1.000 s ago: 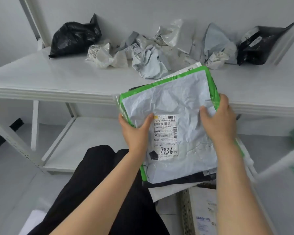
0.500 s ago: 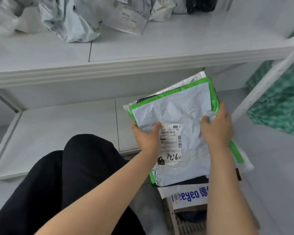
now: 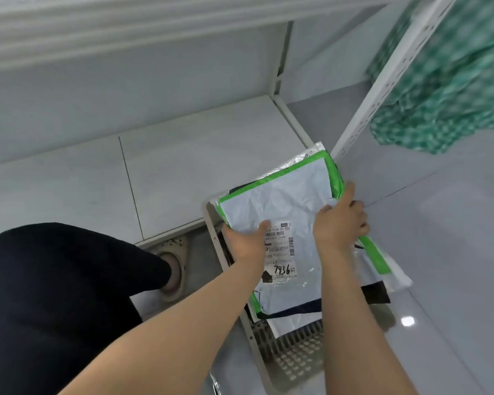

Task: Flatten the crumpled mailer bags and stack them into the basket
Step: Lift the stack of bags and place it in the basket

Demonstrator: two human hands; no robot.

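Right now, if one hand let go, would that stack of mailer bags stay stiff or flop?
Probably floppy: the stack of mailer bags is thin, creased film, gripped at both sides by the left hand and right hand. Likely light: pinches alone hold it over the basket. Perhaps slippery: its glossy layers sit fanned unevenly.

I lower the stack of mailers (image 3: 280,203) from the table edge (image 3: 126,21); it now sits over the basket (image 3: 294,357) below.
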